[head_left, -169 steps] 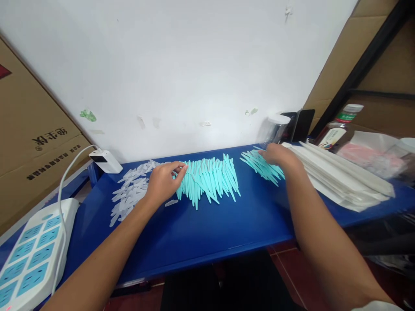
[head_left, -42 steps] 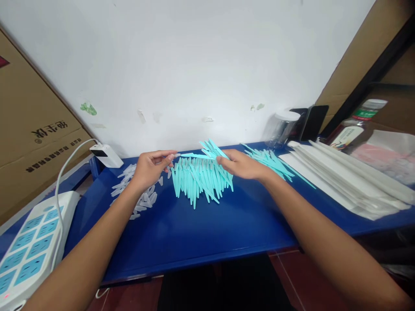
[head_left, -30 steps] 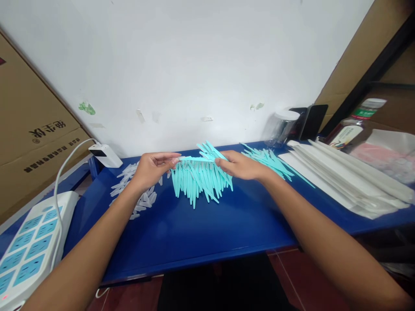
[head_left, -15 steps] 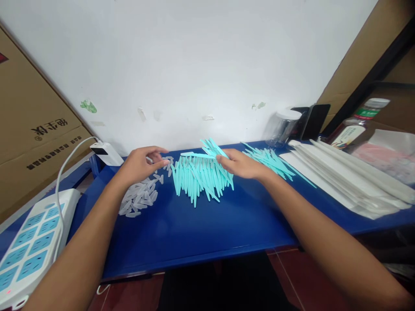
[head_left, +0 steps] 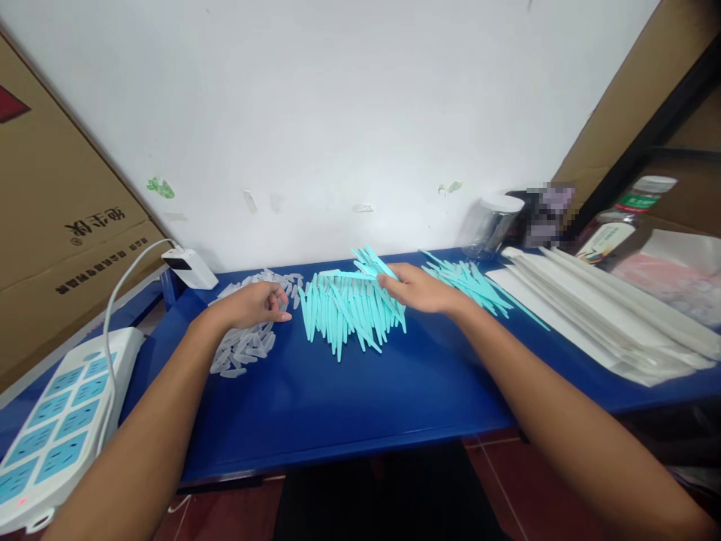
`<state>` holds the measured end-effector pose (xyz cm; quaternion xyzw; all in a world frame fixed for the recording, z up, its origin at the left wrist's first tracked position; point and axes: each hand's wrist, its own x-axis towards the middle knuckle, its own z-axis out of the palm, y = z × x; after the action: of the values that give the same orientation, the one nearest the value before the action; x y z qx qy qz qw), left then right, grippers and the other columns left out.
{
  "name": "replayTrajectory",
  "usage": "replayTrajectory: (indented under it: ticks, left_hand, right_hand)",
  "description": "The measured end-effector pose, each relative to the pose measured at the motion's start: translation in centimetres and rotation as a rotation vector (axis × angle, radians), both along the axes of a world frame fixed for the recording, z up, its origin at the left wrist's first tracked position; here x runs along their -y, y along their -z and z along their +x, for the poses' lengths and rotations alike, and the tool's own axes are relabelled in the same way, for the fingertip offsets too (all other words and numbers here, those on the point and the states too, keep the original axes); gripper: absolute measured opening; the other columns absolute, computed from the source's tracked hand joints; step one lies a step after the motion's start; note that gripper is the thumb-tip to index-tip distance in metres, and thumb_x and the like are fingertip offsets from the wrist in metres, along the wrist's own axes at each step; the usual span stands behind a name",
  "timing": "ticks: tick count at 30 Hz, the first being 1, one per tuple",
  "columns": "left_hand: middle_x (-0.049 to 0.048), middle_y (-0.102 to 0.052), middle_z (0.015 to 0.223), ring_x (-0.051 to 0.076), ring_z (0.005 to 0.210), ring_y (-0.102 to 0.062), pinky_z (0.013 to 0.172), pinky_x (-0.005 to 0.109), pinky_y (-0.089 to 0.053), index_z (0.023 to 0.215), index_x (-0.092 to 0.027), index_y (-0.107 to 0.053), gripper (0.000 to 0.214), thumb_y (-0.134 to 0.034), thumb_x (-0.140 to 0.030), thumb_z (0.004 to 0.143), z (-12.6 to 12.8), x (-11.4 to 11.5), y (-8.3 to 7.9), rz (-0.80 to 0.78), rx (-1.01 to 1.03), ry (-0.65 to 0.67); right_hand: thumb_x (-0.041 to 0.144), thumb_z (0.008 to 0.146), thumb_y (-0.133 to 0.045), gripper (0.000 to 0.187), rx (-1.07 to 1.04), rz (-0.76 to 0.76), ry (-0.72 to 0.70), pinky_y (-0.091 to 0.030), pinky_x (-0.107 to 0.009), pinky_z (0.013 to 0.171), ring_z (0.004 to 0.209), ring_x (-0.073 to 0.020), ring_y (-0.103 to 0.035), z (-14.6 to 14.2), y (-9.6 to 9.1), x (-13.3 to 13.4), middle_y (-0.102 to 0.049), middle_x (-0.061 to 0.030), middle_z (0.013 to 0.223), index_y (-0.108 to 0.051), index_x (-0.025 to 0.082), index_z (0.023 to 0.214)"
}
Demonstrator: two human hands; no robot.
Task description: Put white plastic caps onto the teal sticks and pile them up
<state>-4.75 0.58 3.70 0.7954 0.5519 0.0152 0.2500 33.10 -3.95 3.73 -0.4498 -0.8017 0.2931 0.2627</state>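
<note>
The front of the blue table (head_left: 349,421) is nearest me. Past it, my left hand (head_left: 254,304) is over the clear caps (head_left: 248,352), thumb and curled fingers parted. Beside them lies the heap of turquoise sticks (head_left: 346,319). Above that, my right hand (head_left: 417,288) grips a small bunch (head_left: 369,261). Beyond my right wrist lies another pile (head_left: 476,282); farther, a lidded jar (head_left: 491,229).
</note>
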Motion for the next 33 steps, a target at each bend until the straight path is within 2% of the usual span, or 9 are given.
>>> replayTrajectory:
  ticks: [6, 8, 10, 13, 15, 17, 20, 23, 33]
  left_hand:
    - [0.0033, -0.069, 0.073, 0.019, 0.063, -0.061, 0.054, 0.028, -0.046, 0.082, -0.023, -0.068, 0.038, -0.08, -0.057, 0.071, 0.6, 0.3, -0.2, 0.097, 0.164, 0.043]
    - [0.0048, -0.071, 0.074, 0.02, 0.066, -0.065, 0.057, 0.028, -0.05, 0.08, -0.023, -0.071, 0.036, -0.082, -0.056, 0.072, 1.0, 0.5, -0.6, 0.136, 0.26, 0.051]
    - [0.007, -0.075, 0.079, 0.021, 0.071, -0.069, 0.062, 0.029, -0.054, 0.085, -0.021, -0.073, 0.037, -0.083, -0.055, 0.074, 1.7, 0.9, -1.2, 0.2, 0.413, 0.0]
    - [0.0107, -0.079, 0.084, 0.023, 0.074, -0.074, 0.066, 0.032, -0.059, 0.089, -0.018, -0.071, 0.042, -0.087, -0.053, 0.073, 3.5, 1.9, -1.9, 0.283, 0.748, -0.152]
    - [0.0137, -0.08, 0.092, 0.025, 0.082, -0.077, 0.069, 0.034, -0.061, 0.09, -0.017, -0.069, 0.043, -0.09, -0.05, 0.072, 4.9, 2.7, -2.0, 0.262, 0.935, -0.206]
    - [0.0156, -0.081, 0.1, 0.026, 0.087, -0.077, 0.07, 0.035, -0.062, 0.092, -0.016, -0.07, 0.043, -0.088, -0.05, 0.074, 6.3, 3.4, -1.8, 0.232, 1.011, -0.205]
    - [0.0133, -0.08, 0.099, 0.023, 0.081, -0.074, 0.063, 0.031, -0.058, 0.089, -0.016, -0.073, 0.039, -0.087, -0.05, 0.075, 7.5, 3.9, -1.1, 0.313, 0.984, -0.195]
    - [0.0093, -0.079, 0.089, 0.021, 0.08, -0.071, 0.066, 0.03, -0.056, 0.088, -0.017, -0.077, 0.034, -0.087, -0.047, 0.077, 7.8, 4.1, -0.9, 0.422, 0.916, -0.17]
    - [0.0089, -0.08, 0.091, 0.026, 0.09, -0.074, 0.084, 0.04, -0.059, 0.086, -0.021, -0.081, 0.028, -0.083, -0.048, 0.08, 7.8, 4.7, -1.9, 0.46, 0.759, -0.082]
  right_hand:
    - [0.045, 0.105, -0.042, 0.035, -0.004, -0.024, -0.023, -0.029, -0.028, 0.06, 0.063, -0.0138, -0.039, -0.1, -0.2, 0.2, -0.048, 0.0006, 0.071, -0.041, 0.021, 0.08]
    - [0.044, 0.105, -0.042, 0.035, -0.016, -0.039, -0.031, -0.029, -0.028, 0.059, 0.063, -0.0137, -0.039, -0.1, -0.2, 0.3, -0.047, 0.0008, 0.07, -0.04, 0.021, 0.079]
    - [0.044, 0.105, -0.043, 0.035, -0.031, -0.054, -0.042, -0.029, -0.028, 0.059, 0.062, -0.0137, -0.039, -0.1, -0.1, 0.3, -0.046, 0.0009, 0.069, -0.04, 0.021, 0.079]
    - [0.046, 0.105, -0.043, 0.035, -0.055, -0.062, -0.064, -0.029, -0.028, 0.058, 0.061, -0.0136, -0.038, -0.3, -0.1, 0.5, -0.045, 0.0012, 0.069, -0.04, 0.022, 0.079]
    - [0.046, 0.106, -0.043, 0.035, -0.061, -0.063, -0.085, -0.029, -0.028, 0.057, 0.061, -0.0136, -0.038, -0.6, -0.1, 0.7, -0.045, 0.0013, 0.069, -0.041, 0.021, 0.08]
    - [0.044, 0.107, -0.042, 0.034, -0.059, -0.061, -0.116, -0.028, -0.028, 0.057, 0.06, -0.0135, -0.038, -1.0, -0.2, 0.9, -0.046, 0.0011, 0.069, -0.042, 0.021, 0.081]
    - [0.039, 0.107, -0.041, 0.032, -0.043, -0.06, -0.143, -0.029, -0.028, 0.058, 0.06, -0.0131, -0.039, -1.5, -0.2, 1.2, -0.047, 0.0011, 0.069, -0.043, 0.021, 0.081]
    - [0.035, 0.108, -0.041, 0.03, -0.035, -0.063, -0.151, -0.03, -0.028, 0.058, 0.06, -0.0129, -0.039, -1.8, -0.2, 1.2, -0.045, 0.0019, 0.067, -0.044, 0.021, 0.082]
    - [0.035, 0.107, -0.042, 0.028, -0.052, -0.067, -0.18, -0.032, -0.028, 0.058, 0.06, -0.0128, -0.04, -1.9, -0.3, 1.4, -0.046, 0.0023, 0.067, -0.046, 0.02, 0.084]
